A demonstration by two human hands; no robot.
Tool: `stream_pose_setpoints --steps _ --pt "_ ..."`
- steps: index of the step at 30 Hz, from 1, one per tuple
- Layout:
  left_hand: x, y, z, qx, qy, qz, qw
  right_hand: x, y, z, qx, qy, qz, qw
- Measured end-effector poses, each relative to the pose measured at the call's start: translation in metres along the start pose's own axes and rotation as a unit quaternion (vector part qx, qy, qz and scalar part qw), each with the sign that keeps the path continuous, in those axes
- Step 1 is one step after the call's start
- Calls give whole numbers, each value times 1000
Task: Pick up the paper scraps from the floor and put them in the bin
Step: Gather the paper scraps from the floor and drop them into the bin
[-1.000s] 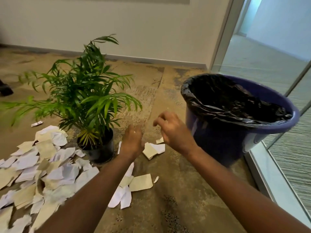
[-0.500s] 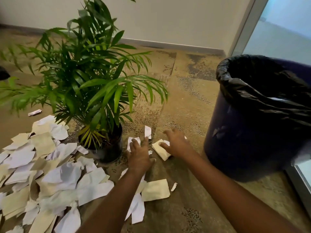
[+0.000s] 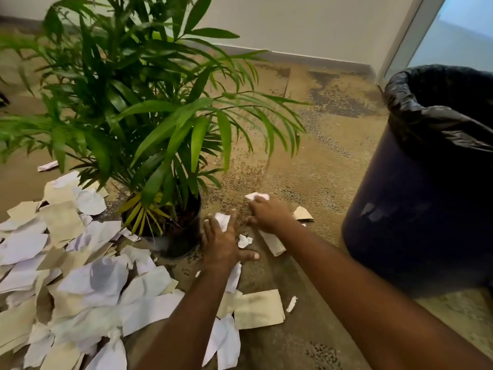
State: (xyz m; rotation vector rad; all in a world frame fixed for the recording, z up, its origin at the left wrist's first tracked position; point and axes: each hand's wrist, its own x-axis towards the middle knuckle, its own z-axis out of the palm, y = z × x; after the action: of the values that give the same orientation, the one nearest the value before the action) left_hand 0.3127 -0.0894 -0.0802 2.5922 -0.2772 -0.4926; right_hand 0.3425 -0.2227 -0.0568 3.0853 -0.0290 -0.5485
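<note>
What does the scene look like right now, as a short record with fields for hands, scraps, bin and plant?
left hand: flat on the carpet beside the plant pot, fingers over a white scrap
right hand: down on the carpet, fingertips on a white scrap
scraps: big pile at left of the pot; a few loose ones near the hands
bin: dark blue, black liner, at right; inside not visible
plant: green, upright in the pot

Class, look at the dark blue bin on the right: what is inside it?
A black liner lines the bin and folds over its rim. Only the liner's upper inside shows; the bottom is hidden by the near wall and the picture's edge, so any scraps inside cannot be seen.
</note>
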Motion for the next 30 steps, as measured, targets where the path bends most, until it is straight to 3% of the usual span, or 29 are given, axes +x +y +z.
stream_pose_setpoints --steps 4,8,14,20,26,30 --pt "2 1 0 -4 -40 43 998 -8 34 1 42 12 75 996" --pt "1 2 0 17 -46 89 995 -26 53 7 176 31 127 976" --pt "-12 7 0 8 -14 134 991 -58 40 8 193 -33 108 975" --pt "-30 19 2 26 -5 115 993 -82 35 14 159 -75 96 980" --pt "-46 25 5 76 10 80 994 -96 30 23 276 -27 101 955" --pt "-55 26 4 5 16 54 998 -112 24 18 289 13 87 953"
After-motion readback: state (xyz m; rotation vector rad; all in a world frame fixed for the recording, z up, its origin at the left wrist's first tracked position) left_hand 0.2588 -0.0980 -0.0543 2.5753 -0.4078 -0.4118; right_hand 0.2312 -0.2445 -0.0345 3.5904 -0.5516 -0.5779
